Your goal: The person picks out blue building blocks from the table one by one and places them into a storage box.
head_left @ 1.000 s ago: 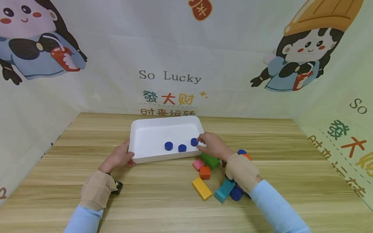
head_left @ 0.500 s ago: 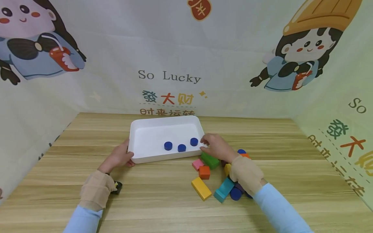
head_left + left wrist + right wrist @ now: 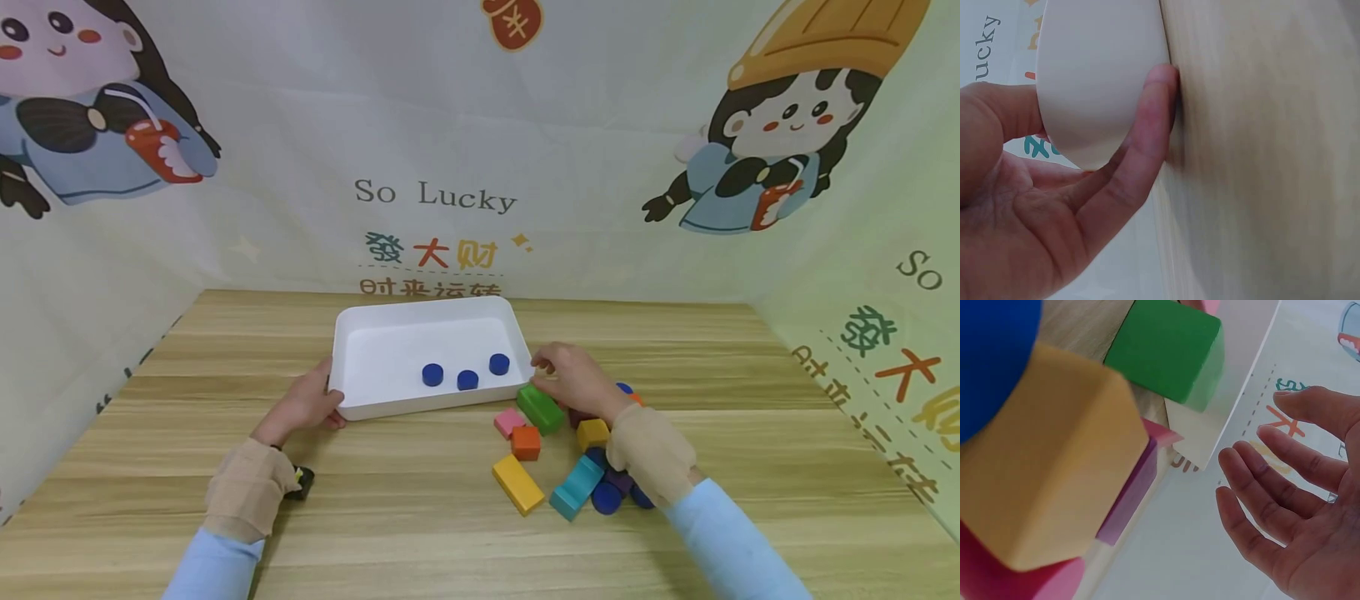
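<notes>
A white rectangular tray [image 3: 405, 337] lies on the table with three blue discs in it, among them one disc [image 3: 432, 374] near the middle and another [image 3: 498, 364] at the right. My left hand [image 3: 303, 402] grips the tray's left end; in the left wrist view the thumb is over the rim and the fingers curl along the outer wall to the base. Just past the tray's right end, my right hand [image 3: 573, 377] holds nothing, its fingers loosely bent and apart in the right wrist view. Below it is a green block [image 3: 1169, 353], close to the tray.
Several coloured blocks lie right of and in front of the tray: a pink block [image 3: 509, 423], an orange cube [image 3: 526, 443], a yellow block [image 3: 517, 484], a teal block [image 3: 576, 488] and more blue discs [image 3: 606, 498]. Some sit under the right wrist. A printed cloth [image 3: 600, 167] hangs behind.
My right hand has let go of the rightmost blue disc in the tray and moved right, out past the rim. The left hand and tray have stayed in place.
</notes>
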{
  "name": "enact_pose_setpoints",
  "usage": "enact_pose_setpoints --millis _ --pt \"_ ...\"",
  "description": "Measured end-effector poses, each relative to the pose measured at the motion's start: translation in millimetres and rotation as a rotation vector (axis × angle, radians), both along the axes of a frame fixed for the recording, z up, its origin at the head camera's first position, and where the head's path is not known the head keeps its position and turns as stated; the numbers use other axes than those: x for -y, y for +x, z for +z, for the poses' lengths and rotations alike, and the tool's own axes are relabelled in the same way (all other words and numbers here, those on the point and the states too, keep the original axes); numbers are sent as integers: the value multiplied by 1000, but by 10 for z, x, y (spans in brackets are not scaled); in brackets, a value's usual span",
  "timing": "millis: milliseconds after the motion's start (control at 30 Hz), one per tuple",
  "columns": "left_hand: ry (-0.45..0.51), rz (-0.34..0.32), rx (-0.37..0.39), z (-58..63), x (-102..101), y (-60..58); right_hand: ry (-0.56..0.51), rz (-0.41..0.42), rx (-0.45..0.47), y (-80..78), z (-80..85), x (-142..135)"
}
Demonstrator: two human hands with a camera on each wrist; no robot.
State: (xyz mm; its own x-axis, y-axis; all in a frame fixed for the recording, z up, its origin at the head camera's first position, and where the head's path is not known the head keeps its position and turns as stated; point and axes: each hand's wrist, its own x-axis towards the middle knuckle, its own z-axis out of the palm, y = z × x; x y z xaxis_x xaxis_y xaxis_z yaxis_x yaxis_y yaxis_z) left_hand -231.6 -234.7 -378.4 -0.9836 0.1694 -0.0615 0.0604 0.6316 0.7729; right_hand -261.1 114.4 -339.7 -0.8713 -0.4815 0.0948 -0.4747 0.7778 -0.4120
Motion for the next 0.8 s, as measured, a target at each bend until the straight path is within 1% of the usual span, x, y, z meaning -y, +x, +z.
enact_pose_setpoints --millis 167,333,433,800 --pt "-2 -5 -8 5 -2 -4 -13 6 -36 23 3 -61" --pt "0 -15 -14 15 0 -1 -2 -26 -25 34 2 -119" --pt "1 -16 -15 17 2 2 -2 -28 -34 35 2 -157" --pt "-3 -2 -14 0 -1 4 -39 -5 -102 67 1 -342"
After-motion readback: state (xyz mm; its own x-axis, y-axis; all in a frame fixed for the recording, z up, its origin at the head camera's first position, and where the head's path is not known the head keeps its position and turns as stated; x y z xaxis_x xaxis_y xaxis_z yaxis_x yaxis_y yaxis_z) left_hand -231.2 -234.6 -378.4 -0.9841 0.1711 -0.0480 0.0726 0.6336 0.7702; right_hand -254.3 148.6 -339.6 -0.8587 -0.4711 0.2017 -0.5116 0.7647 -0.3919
